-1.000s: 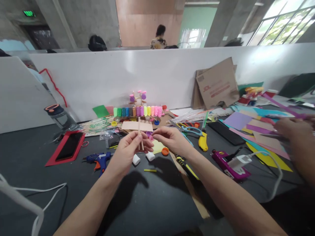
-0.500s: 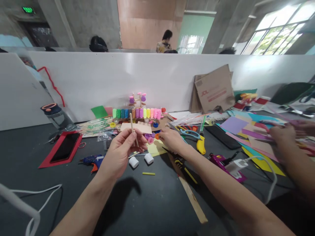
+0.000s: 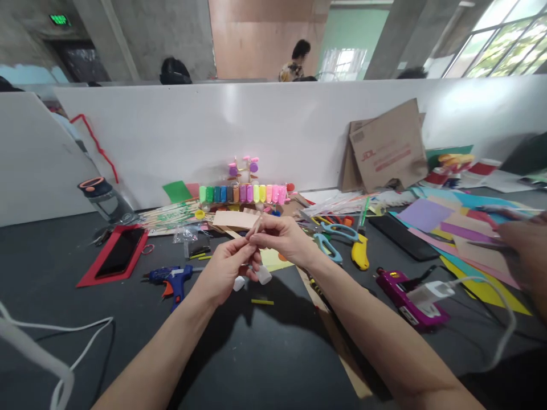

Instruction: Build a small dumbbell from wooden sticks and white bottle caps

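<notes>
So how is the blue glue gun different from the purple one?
The blue glue gun lies left of the left hand; the purple glue gun lies right of the right hand. The blue one has an orange trigger part and looks smaller; the purple one looks bigger, with a white plug and cable lying over it. Both lie on their sides on the dark table, and neither is touched by a hand.

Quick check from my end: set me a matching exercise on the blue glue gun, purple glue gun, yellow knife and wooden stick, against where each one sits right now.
Things:
1. blue glue gun
2. purple glue gun
3. yellow knife
4. wooden stick

Places:
A. pinched between both hands
B. by the white charger
C. right of the red-cased phone
D. beside the blue scissors

Pairs: 1-C, 2-B, 3-D, 4-A
</notes>
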Motion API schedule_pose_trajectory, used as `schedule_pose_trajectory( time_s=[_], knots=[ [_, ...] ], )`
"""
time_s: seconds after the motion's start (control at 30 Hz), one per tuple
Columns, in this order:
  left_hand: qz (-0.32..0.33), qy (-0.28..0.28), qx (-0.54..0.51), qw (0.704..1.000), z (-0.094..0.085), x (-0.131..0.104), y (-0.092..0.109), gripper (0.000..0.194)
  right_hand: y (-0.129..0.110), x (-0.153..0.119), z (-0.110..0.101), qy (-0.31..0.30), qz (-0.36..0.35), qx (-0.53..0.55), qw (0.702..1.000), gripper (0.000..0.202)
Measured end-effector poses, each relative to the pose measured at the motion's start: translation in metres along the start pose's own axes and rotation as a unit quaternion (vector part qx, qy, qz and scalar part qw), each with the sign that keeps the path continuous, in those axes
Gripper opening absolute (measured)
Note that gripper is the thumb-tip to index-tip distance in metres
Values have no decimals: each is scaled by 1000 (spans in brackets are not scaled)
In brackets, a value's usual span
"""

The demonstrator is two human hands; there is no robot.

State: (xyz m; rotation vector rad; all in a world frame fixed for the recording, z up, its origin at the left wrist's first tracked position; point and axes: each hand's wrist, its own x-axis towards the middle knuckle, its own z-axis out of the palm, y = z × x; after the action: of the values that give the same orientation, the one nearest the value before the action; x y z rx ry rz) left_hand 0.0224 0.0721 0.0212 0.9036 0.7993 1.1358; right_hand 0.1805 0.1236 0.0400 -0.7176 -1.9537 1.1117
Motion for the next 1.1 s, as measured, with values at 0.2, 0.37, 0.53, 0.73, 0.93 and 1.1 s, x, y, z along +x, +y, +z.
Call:
schedule_pose_trajectory(
  time_s=[0.2, 0.37, 0.53, 0.73, 0.93, 1.1],
  knots=[
    [14, 45, -30, 998, -5, 12, -10, 35, 22, 7, -2, 14, 26, 34, 999, 27],
    [24, 61, -25, 998, -4, 11, -8, 31, 20, 6, -4, 5, 58, 42, 997, 24],
    [-3, 37, -3, 999, -6, 10, -4, 24, 16, 4, -10, 9, 83, 33, 996, 23],
    [-44, -13, 88, 995, -15, 10, 1, 30, 10, 4, -13, 32, 87, 40, 995, 20],
    [-55, -26, 139, 988, -19, 11, 2, 37, 12, 5, -12, 16, 116, 80, 990, 21],
    [-70, -37, 136, 987, -16, 8, 5, 40, 11, 5, -13, -1, 141, 118, 983, 24]
  ],
)
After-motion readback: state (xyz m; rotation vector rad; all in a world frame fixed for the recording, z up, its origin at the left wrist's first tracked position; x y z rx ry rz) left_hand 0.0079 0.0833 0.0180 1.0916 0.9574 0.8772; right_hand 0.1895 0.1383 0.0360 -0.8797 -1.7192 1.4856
